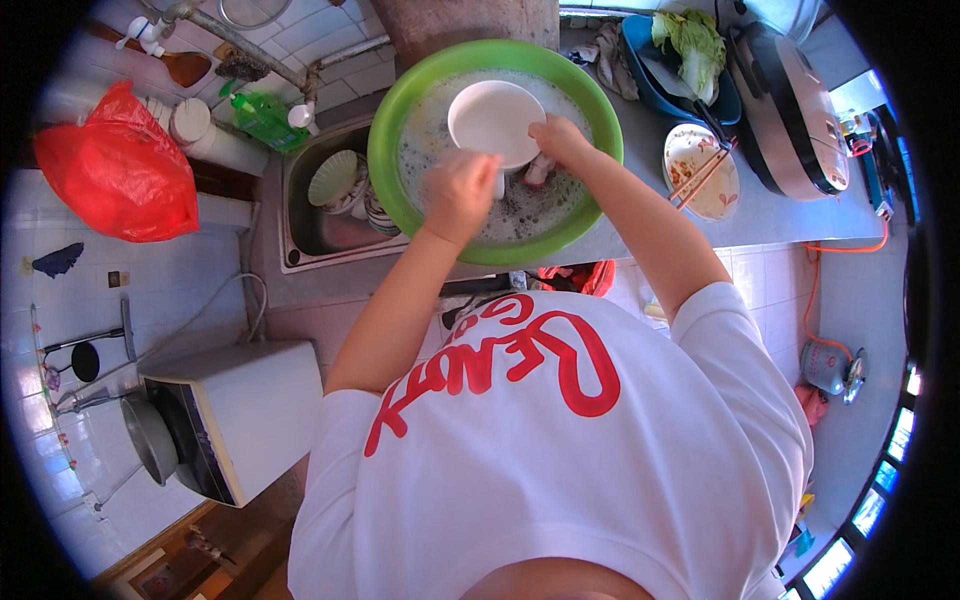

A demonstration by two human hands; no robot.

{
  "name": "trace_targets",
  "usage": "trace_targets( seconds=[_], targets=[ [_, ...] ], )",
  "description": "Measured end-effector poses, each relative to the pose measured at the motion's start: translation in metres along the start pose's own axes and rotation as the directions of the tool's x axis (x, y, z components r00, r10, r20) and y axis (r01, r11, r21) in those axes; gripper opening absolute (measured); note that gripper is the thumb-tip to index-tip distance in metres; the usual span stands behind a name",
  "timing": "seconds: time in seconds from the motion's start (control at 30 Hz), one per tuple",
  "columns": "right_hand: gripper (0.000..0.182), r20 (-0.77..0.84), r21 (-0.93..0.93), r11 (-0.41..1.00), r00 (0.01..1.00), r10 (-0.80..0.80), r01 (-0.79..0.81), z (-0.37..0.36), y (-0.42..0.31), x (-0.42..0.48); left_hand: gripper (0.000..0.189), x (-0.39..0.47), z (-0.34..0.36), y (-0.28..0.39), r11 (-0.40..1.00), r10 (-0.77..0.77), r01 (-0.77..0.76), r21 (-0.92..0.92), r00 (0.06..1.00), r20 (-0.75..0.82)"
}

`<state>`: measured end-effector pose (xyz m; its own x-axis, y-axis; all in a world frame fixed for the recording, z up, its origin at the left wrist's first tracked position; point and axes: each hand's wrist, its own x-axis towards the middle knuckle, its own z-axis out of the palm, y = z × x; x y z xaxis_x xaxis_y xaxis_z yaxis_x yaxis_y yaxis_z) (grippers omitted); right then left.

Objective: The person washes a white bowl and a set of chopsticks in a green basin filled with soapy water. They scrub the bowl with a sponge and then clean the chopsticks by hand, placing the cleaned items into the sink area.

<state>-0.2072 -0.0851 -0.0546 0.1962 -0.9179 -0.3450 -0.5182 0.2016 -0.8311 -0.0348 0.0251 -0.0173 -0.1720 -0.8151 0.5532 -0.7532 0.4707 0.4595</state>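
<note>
A round green plastic basin [382,161] holds foamy, cloudy water with bubbles. Over the water is a white bowl or pot [495,112], light inside, with a white handle-like part pointing towards me. My right hand [559,142] has its fingers at the right rim of this vessel. Just below that hand a pinkish-white cloth or scrubber [538,171] shows, partly hidden. My left hand [465,191] is blurred, its fingers curled in front of the vessel's near left side; whether it grips the handle is unclear.
Left of the basin, a steel sink [300,225] holds stacked bowls [334,178]. A green detergent bottle [266,120] and a red plastic bag [120,169] are beyond it. On the right are a patterned plate [724,191] with chopsticks, a blue basin [637,67] with leafy cabbage, and a rice cooker [795,112].
</note>
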Motion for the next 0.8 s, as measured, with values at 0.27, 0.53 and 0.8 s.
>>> trace_targets(
  seconds=[0.27,0.53,0.8],
  targets=[
    [0.035,0.065,0.086,0.986,0.988,0.139,-0.144,-0.001,-0.006,0.004,0.045,-0.007,0.025,-0.042,0.708,-0.589,0.208,0.675,0.702,0.401],
    [0.033,0.133,0.254,0.942,0.973,0.19,-0.219,0.001,0.001,0.002,0.059,0.004,0.01,-0.059,0.629,-0.574,0.761,-0.157,0.591,0.566],
    [0.039,0.201,0.3,0.945,0.977,0.073,-0.133,0.016,-0.019,-0.019,0.066,0.017,-0.005,-0.016,0.157,-0.66,0.637,-0.755,0.637,0.4]
  ],
)
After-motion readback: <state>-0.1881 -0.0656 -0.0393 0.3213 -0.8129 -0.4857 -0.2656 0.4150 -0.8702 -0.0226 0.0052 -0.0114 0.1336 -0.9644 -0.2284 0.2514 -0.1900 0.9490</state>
